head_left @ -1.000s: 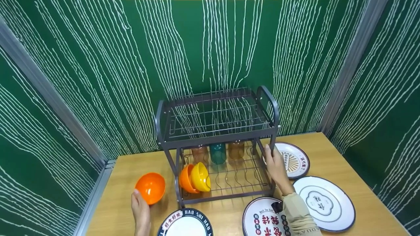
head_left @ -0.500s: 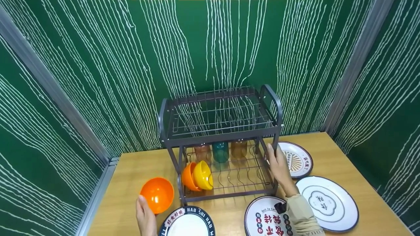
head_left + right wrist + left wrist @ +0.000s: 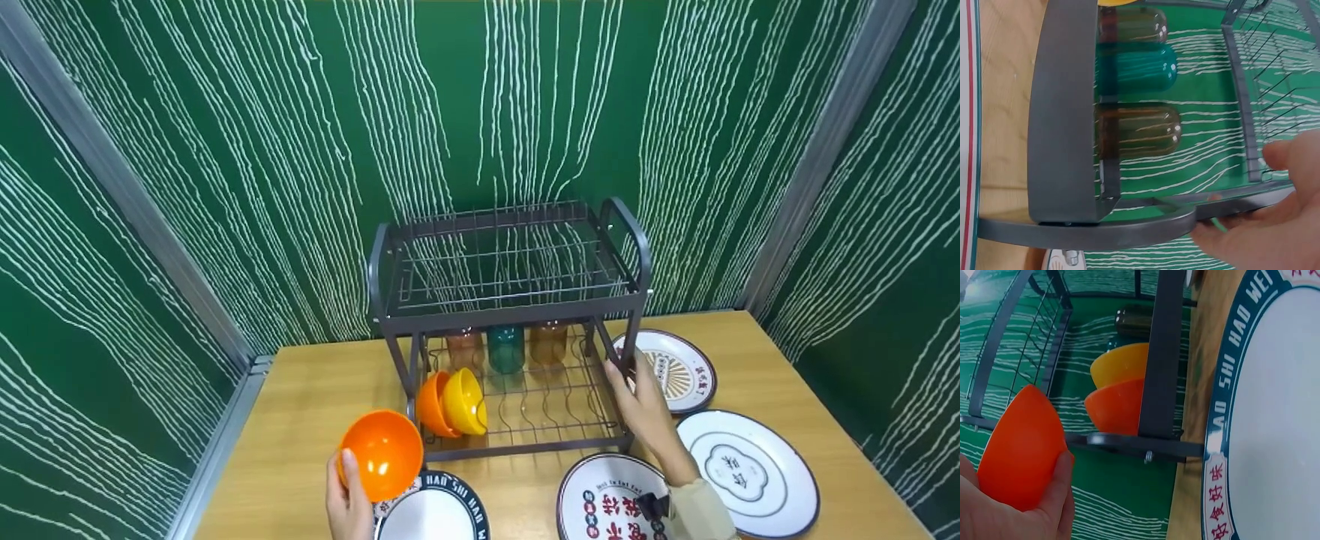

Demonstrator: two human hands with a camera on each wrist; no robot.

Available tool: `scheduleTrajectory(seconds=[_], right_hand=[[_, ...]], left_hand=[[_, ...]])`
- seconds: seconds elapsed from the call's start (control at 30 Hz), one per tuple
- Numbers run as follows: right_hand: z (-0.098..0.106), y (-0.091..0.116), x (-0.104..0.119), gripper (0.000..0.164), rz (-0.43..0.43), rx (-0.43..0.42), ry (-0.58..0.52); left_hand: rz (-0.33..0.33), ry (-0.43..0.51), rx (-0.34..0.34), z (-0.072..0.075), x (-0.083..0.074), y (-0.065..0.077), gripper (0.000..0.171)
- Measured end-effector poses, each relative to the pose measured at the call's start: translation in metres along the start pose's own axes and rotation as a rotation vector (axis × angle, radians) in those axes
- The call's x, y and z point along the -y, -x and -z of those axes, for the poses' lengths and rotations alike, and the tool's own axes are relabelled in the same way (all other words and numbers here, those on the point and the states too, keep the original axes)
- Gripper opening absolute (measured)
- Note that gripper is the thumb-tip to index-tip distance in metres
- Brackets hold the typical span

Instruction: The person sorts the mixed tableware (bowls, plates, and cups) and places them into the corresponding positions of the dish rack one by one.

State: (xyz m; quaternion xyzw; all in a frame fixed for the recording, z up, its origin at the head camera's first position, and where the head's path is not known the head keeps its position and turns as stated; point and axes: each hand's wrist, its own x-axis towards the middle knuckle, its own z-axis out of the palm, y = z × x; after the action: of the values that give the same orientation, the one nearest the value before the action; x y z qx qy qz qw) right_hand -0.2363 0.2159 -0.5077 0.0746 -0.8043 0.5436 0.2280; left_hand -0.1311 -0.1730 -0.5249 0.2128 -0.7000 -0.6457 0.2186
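Note:
My left hand [image 3: 351,501] pinches the rim of an orange bowl [image 3: 384,459] between thumb and fingers, left of the dish rack and in the air above the near-left plate. In the left wrist view this held bowl [image 3: 1023,450] appears from its side. My right hand [image 3: 646,416] grips the right side post of the two-tier dark metal dish rack [image 3: 517,310]; the right wrist view shows the fingers [image 3: 1278,216] round the frame. At the rack's lower left stand another orange bowl [image 3: 432,405] and a yellow bowl [image 3: 463,405], tilted on edge and nested together.
Behind the bowls on the lower tier are a pink cup [image 3: 465,349], a teal cup [image 3: 505,351] and an amber cup [image 3: 548,345]. Several plates lie around the rack: a dark-rimmed plate [image 3: 435,517], a red-lettered plate [image 3: 600,480], a white plate [image 3: 784,457] and a sunburst plate [image 3: 679,367].
My left hand has carried the orange bowl right and slightly nearer, over the edge of the dark-rimmed plate. My right hand stays on the rack post, slightly lower. The view has shifted a little.

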Motion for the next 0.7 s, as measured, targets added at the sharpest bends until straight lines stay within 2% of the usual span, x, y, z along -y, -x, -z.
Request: scheduleTrajectory(seconds=[0.1,0.23,0.33,0.47,0.53,0.7], right_hand=[[0.001,0.008,0.004,0.047,-0.012,0.009,0.005],[0.001,0.021,0.029,0.055,-0.046,0.000,-0.018],[-0.001,0.030,0.037,0.061,-0.069,-0.005,-0.022],[-0.008,0.040,0.029,0.065,-0.094,0.011,-0.033],[-0.011,0.044,0.033,0.066,-0.107,0.027,-0.041],[-0.021,0.051,0.033,0.066,-0.093,0.055,-0.050]], left_hand=[[0.008,0.005,0.002,-0.005,-0.004,0.005,0.045],[-0.001,0.054,0.012,-0.011,-0.006,0.012,0.045],[-0.027,0.094,0.012,-0.016,-0.006,0.019,0.041],[-0.103,0.118,0.018,-0.026,-0.004,0.027,0.039],[-0.123,0.106,0.028,-0.033,-0.004,0.033,0.040],[-0.160,0.114,0.098,-0.047,-0.005,0.047,0.040]])
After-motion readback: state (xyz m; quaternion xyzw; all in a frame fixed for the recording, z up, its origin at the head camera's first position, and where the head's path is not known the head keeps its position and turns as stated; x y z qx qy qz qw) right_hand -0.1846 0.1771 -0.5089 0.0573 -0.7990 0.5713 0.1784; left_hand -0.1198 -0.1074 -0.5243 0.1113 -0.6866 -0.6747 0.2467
